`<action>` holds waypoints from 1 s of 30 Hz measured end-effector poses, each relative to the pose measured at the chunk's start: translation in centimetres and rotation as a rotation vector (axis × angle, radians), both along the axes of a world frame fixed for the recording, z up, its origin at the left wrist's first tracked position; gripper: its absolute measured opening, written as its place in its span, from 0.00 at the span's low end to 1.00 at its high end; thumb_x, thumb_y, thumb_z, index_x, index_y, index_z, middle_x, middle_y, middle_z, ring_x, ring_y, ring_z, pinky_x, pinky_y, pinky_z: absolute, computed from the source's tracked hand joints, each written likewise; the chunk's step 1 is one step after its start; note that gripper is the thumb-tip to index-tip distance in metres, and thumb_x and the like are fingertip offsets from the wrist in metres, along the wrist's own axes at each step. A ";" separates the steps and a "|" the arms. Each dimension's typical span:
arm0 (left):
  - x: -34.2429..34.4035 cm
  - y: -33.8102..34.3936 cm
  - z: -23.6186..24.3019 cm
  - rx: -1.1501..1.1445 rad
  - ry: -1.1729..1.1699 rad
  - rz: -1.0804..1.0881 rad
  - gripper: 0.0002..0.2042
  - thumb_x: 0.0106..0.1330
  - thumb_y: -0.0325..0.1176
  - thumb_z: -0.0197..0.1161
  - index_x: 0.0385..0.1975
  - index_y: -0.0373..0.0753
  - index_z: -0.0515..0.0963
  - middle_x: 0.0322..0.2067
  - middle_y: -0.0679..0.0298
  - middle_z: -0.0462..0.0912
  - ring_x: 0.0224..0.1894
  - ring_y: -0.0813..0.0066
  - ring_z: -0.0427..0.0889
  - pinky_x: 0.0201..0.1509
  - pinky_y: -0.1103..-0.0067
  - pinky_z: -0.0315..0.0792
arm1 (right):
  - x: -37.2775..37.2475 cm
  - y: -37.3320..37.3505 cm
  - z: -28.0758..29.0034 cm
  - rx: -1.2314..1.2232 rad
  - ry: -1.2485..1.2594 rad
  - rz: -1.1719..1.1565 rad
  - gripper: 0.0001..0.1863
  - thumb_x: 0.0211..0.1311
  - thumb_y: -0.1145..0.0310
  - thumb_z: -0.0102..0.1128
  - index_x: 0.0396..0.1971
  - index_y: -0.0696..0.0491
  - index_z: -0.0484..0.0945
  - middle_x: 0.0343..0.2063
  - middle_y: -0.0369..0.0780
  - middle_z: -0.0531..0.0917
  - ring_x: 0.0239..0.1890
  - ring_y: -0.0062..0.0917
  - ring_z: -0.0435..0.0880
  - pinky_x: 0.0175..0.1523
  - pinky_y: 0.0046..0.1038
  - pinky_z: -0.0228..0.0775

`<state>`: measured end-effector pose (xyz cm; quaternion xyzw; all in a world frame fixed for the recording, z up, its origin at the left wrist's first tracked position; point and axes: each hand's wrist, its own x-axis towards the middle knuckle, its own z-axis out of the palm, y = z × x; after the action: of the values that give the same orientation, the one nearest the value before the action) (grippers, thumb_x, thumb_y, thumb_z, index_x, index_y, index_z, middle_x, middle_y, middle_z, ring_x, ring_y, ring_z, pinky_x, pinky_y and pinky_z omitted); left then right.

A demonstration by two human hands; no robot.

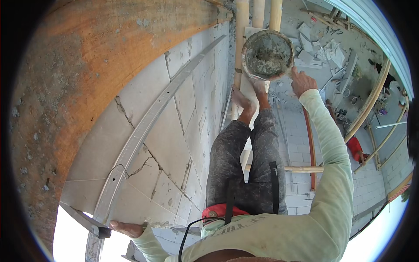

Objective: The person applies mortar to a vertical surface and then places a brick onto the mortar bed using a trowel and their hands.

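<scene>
My right hand [302,83] is closed beside the rim of a round bucket [246,65] holding wet grey mortar [268,54]. Its fingers curl around something small at the rim that I cannot make out. At lower left, my left hand [127,229] lies at the edge of the pale block wall [174,144], one digit stretched out and the others mostly hidden. Just beside it is the black end cap [104,232] of a metal bar [80,217]; a small gap seems to separate them. A long metal channel [144,114] runs up along the wall.
An orange-brown board [87,87] stands along the left. My feet [245,101] are on a narrow plank over bamboo poles [257,15]. Far below on the right lie broken blocks [323,52], and a person in red [355,148] is there. A thin wire [133,169] sticks out by the channel.
</scene>
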<state>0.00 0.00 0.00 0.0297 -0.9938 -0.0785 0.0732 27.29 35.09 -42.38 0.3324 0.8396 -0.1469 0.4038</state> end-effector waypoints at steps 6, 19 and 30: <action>0.4 1.4 -0.8 0.000 0.022 -0.016 0.39 0.65 0.69 0.35 0.49 0.31 0.67 0.41 0.51 0.71 0.42 0.58 0.73 0.42 0.63 0.71 | 2.3 3.9 2.9 -0.075 -0.027 -0.099 0.16 0.55 0.65 0.57 0.42 0.56 0.75 0.40 0.47 0.81 0.41 0.44 0.83 0.45 0.42 0.75; 0.1 -0.1 -0.5 0.110 0.102 0.102 0.42 0.65 0.69 0.30 0.53 0.31 0.67 0.46 0.49 0.73 0.44 0.59 0.78 0.40 0.66 0.78 | 0.6 -0.4 -7.4 -0.141 -0.075 -0.247 0.17 0.61 0.57 0.53 0.39 0.56 0.77 0.40 0.50 0.82 0.45 0.43 0.82 0.50 0.42 0.72; 0.2 0.5 -0.3 0.090 0.067 0.065 0.38 0.70 0.61 0.27 0.54 0.27 0.66 0.48 0.48 0.72 0.45 0.58 0.76 0.43 0.66 0.74 | -1.6 -4.5 -10.8 -0.182 -0.020 -0.509 0.24 0.61 0.47 0.53 0.43 0.54 0.75 0.40 0.51 0.82 0.46 0.47 0.80 0.52 0.44 0.70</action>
<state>0.16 0.48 -0.34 0.0628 -0.9847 -0.1215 0.1076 25.70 30.61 -53.21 0.4966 0.7081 -0.3154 0.3904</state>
